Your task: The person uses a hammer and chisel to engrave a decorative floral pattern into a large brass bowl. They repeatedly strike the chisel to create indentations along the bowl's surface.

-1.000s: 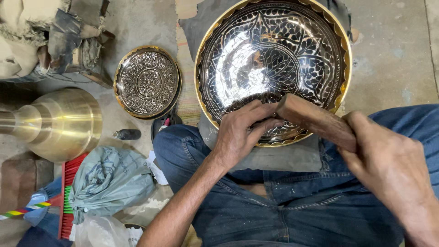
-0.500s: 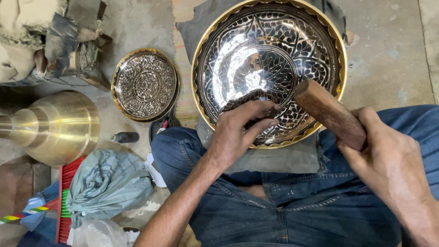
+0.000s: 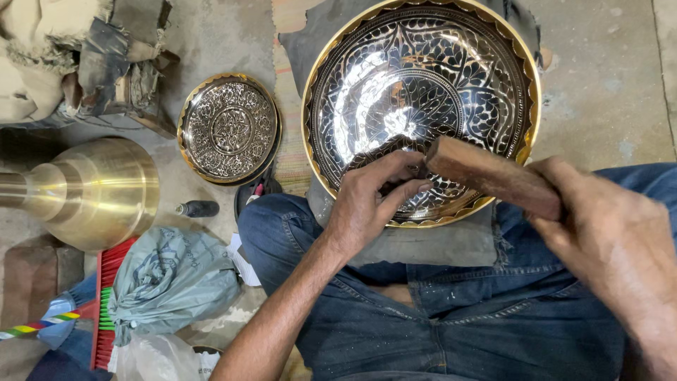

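Large engraved brass bowl (image 3: 423, 106) sits on the lap at 12 o'clock, pattern looking near-complete; left hand (image 3: 370, 204) pinches a small, mostly hidden tool at the 6 o'clock rim, right hand (image 3: 613, 240) grips a wooden mallet (image 3: 490, 176) above it.

Glossy engraved metal bowl (image 3: 423, 106); matt wooden block (image 3: 493, 176); faded denim jeans (image 3: 458, 331).

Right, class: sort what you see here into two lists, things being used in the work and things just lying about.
In use:
large engraved bowl
wooden block, held by the right hand
left hand, fingertips on the bowl's inner wall

Lying about:
small engraved plate
brass vessel
small dark bottle
grey-green bag
red brush
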`<state>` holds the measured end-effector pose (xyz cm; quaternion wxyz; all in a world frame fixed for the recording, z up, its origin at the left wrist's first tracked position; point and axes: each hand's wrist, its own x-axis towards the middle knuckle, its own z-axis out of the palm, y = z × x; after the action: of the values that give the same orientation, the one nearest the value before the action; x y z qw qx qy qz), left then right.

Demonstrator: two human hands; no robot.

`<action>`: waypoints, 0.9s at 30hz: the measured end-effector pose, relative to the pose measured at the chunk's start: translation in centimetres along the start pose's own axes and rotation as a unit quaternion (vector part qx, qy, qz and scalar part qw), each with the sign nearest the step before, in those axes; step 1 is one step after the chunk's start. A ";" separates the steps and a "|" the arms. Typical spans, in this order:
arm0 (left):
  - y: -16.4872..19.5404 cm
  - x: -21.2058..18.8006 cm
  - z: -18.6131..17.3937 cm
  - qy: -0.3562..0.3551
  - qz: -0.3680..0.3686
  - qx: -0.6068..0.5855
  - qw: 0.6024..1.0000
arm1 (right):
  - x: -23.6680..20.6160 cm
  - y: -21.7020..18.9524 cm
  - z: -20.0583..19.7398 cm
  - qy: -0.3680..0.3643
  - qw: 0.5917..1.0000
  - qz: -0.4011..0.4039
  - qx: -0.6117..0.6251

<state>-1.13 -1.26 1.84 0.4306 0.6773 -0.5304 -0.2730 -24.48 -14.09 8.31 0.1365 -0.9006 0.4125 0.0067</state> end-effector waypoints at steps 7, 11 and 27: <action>0.1 0.0 -0.1 0.012 0.027 -0.011 1.000 | 0.8 0.7 -0.1 -0.003 0.998 0.004 0.061; 0.1 0.0 0.0 -0.006 -0.018 -0.004 1.000 | 0.9 0.8 -0.2 -0.069 0.992 0.088 0.056; 0.2 0.0 -0.1 0.006 0.018 -0.003 1.000 | 1.0 1.5 0.7 -0.005 0.980 0.050 0.191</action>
<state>-1.20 -1.22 2.09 0.4405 0.6679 -0.5390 -0.2632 -24.83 -15.60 7.18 0.3072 -0.8362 0.4501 -0.0612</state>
